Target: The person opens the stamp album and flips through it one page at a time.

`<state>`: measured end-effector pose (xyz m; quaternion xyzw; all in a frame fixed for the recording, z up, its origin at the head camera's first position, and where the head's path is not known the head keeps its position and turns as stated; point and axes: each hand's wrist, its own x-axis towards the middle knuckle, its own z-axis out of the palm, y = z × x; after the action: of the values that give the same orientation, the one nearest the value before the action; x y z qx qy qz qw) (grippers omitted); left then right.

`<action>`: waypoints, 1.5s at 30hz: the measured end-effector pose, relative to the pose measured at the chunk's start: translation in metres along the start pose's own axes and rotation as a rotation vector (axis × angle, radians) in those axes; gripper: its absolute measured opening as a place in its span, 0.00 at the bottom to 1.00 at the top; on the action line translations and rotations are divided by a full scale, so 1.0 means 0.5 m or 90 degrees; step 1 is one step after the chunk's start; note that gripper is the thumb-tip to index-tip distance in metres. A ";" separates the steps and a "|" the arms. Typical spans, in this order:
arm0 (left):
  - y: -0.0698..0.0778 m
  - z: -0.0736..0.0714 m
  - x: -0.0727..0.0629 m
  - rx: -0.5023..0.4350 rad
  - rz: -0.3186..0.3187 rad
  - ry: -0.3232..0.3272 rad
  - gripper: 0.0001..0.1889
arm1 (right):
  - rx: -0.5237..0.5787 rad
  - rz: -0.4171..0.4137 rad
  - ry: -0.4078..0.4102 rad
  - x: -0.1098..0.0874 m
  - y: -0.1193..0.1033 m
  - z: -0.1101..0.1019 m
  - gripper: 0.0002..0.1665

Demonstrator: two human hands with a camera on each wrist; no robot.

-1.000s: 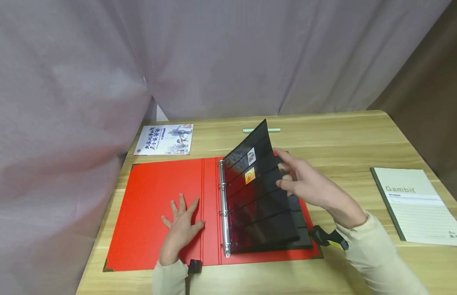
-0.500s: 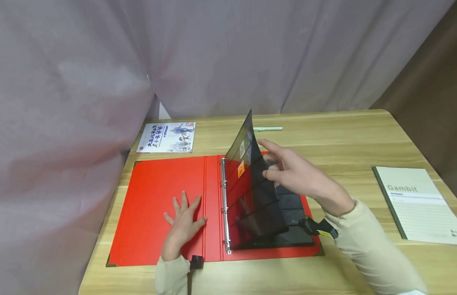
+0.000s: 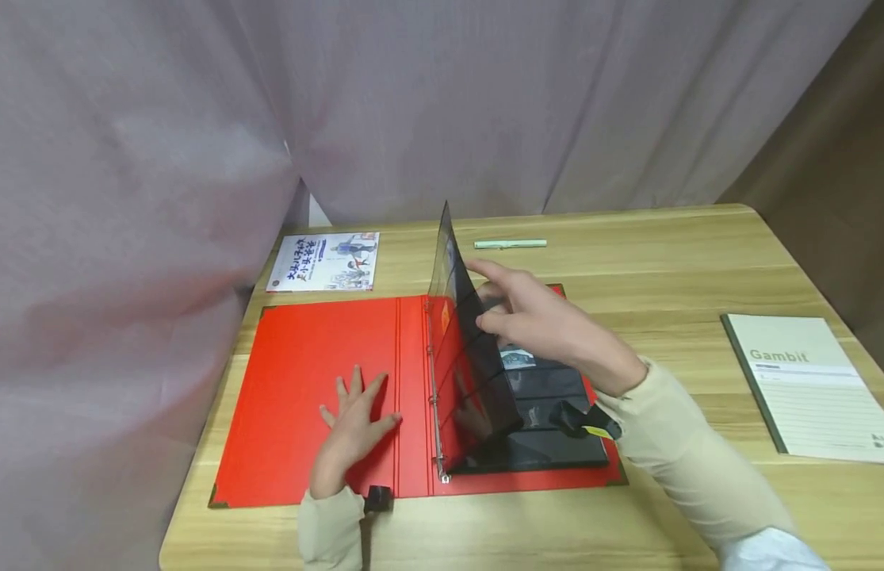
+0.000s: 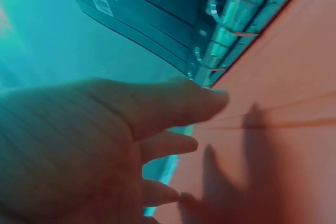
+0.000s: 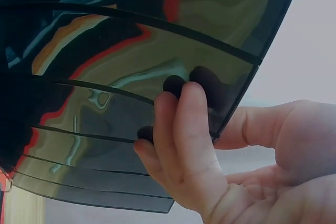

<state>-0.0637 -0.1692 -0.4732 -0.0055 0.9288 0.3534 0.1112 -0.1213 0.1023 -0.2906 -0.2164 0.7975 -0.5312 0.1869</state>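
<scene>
A red ring binder [image 3: 313, 341] lies spread on the table, metal rings [image 3: 434, 396] along its spine. My left hand [image 3: 350, 428] rests on the bare inner cover, fingers spread. At the binder's right half, my right hand [image 3: 541, 321] holds the outer edge of a dark, see-through stamp page [image 3: 477, 381], which stands nearly upright and bows. Close up in the right wrist view, several fingertips [image 5: 191, 98] press on the glossy page, and another finger passes behind its edge. An orange stamp [image 3: 445, 316] shows faintly through it. More black pages [image 3: 556, 396] lie beneath, one with a greenish stamp [image 3: 516, 358].
A picture booklet [image 3: 323, 262] lies at the back left of the wooden table [image 3: 663, 262]. Behind the binder is a pale green pen [image 3: 510, 244]. A "Gambit" notebook [image 3: 813, 388] lies at the right. Curtains hang behind and to the left.
My right hand has swung the stamp page leftward, from leaning right to almost upright. The pages beneath, with a greenish stamp, have come into view. My left hand stays on the cover.
</scene>
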 end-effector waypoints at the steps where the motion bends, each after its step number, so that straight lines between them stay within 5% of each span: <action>1: 0.001 -0.004 0.000 -0.002 -0.001 -0.003 0.37 | 0.003 0.003 -0.001 0.003 -0.002 0.002 0.45; 8: 0.026 -0.039 -0.005 -0.005 -0.016 -0.021 0.35 | 0.015 0.008 -0.015 0.021 -0.010 0.021 0.44; 13: 0.049 -0.060 -0.005 -0.021 0.022 0.005 0.36 | 0.011 0.014 -0.021 0.028 -0.012 0.033 0.42; 23: 0.137 -0.105 -0.022 -0.198 0.200 0.218 0.29 | 0.050 0.011 -0.023 0.040 -0.013 0.061 0.41; 28: 0.184 -0.111 -0.043 -0.260 0.274 0.201 0.33 | 0.067 0.008 -0.028 0.051 -0.013 0.078 0.41; 34: 0.218 -0.106 -0.055 -0.256 0.325 0.168 0.36 | 0.057 -0.003 -0.045 0.062 -0.009 0.095 0.42; 45: 0.206 -0.109 -0.060 -0.261 0.346 0.203 0.34 | 0.056 -0.037 -0.055 0.058 0.023 0.075 0.41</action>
<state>-0.0548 -0.1297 -0.3597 0.1638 0.8118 0.5436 -0.1363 -0.1275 0.0613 -0.3169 -0.2536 0.7579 -0.5612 0.2153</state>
